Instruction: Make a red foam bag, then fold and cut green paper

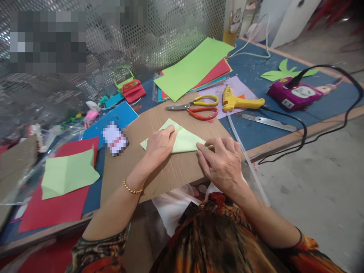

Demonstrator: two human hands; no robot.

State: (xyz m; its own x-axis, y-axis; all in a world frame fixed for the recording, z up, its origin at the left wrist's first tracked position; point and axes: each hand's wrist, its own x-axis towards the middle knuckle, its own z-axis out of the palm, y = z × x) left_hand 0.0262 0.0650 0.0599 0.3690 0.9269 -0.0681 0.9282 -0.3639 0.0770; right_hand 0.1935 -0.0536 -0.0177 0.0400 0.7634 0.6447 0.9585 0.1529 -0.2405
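Observation:
A folded piece of pale green paper (186,141) lies on a brown cardboard sheet (122,178) in front of me. My left hand (161,142) has its fingers curled down onto the paper's left part, partly hiding it. At the right, narrowing end, my right hand (220,155) pinches the paper's lower edge between thumb and fingers. Just beyond the paper lie scissors (196,107) with one yellow and one red handle, blades pointing left. A yellow glue gun (241,102) rests to their right, a glue stick (247,159) trailing from its back.
Left of the cardboard, another creased pale green sheet (68,172) lies on red paper (57,212). Coloured sheets (196,68) are stacked at the back. A purple power socket (295,93) with a black cord (348,110) and a metal blade (267,122) sit on the right.

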